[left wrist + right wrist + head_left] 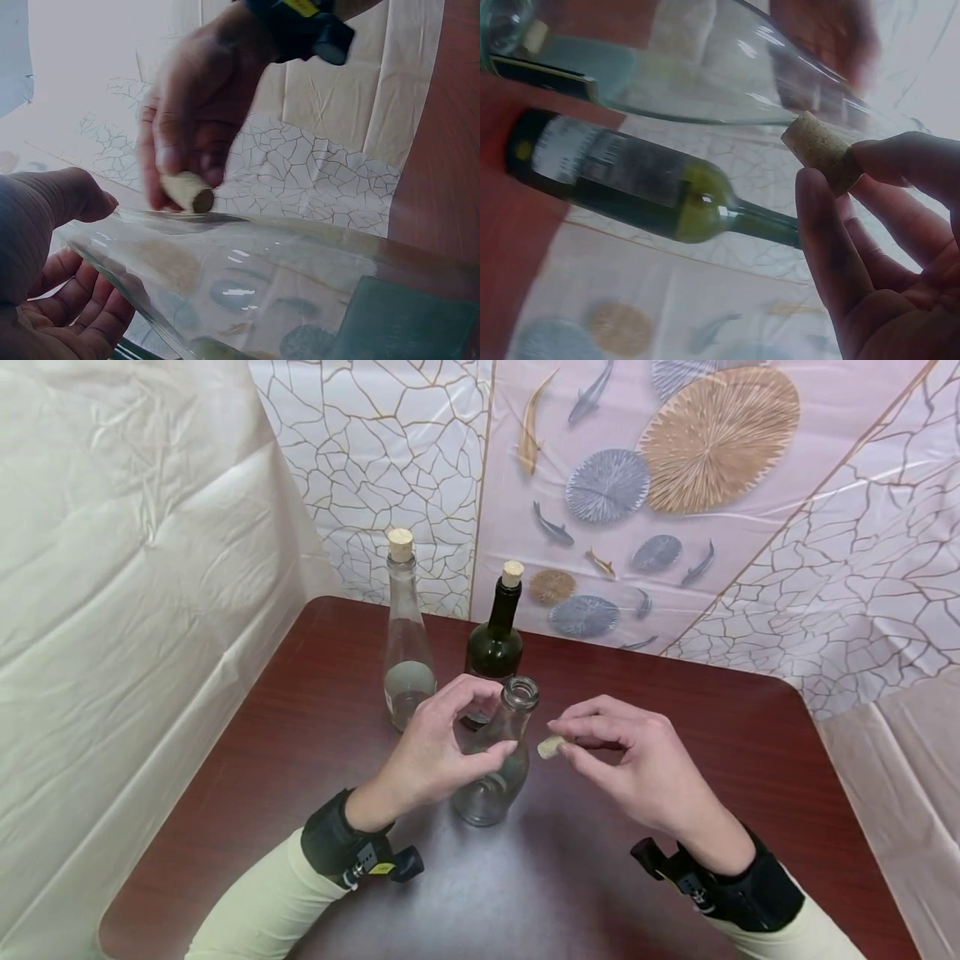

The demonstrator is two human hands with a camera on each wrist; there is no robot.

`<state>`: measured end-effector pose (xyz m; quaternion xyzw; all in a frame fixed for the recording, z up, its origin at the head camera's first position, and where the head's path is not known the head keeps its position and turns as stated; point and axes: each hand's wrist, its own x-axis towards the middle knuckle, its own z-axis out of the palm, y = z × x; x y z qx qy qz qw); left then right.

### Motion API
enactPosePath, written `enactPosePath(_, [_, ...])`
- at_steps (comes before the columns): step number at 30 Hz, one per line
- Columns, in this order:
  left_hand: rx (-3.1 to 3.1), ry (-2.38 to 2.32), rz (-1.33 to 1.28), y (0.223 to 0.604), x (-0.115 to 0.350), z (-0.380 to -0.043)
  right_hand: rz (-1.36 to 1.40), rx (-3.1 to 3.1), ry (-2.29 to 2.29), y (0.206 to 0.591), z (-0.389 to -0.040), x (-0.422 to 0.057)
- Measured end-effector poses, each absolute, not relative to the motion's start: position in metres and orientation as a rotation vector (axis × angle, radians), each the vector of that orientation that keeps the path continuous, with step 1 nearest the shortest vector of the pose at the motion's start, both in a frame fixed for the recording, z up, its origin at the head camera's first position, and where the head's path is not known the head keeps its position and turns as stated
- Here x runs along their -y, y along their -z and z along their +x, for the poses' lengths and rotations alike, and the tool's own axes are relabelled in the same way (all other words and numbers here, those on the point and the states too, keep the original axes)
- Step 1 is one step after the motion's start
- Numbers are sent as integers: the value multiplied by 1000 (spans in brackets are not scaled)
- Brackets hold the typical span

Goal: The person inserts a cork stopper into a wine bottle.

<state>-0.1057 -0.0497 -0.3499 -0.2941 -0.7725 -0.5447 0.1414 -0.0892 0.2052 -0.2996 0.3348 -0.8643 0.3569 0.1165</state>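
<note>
In the head view an uncorked clear glass bottle (487, 789) stands upright between my hands. My left hand (442, 739) curves round its upper part, thumb in front and fingers behind the neck; the left wrist view shows the thumb (86, 199) right at the glass. My right hand (637, 756) pinches a small tapered cork (551, 747) between thumb and fingertips, just right of the bottle and lower than its mouth (521, 693). Seen from the right wrist, the cork (821, 152) is tilted and overlaps the bottle's edge.
Behind stand a tall clear bottle (405, 627) and a dark green wine bottle (495, 647), each with a cork in its mouth. The dark red table (712, 727) is bordered by a patterned sheet (420, 460) at the back and pale cloth (150, 568) at the left.
</note>
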Motion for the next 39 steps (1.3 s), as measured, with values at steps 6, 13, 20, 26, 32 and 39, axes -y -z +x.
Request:
enactPosePath(6, [2224,1543,-870,350,50,-106,1043,2494,-985,270,-95,-198])
enactPosePath(13, [2237,1514,-879,350,50,-105,1096,2495,-895,242,-100,-192])
enactPosePath(20, [2266,1495,-861,349,50,-104,1129,2509,-800,223,-106,-188])
enactPosePath(26, [2278,1483,-857,351,50,-104,1166,2505,-757,209,-109,-187])
enactPosePath(32, [2255,1493,-858,354,51,-103,1179,2490,-705,196,-109,-183])
enactPosePath(39, [2239,1490,-883,352,50,-104,1168,2505,-681,189,-109,-177])
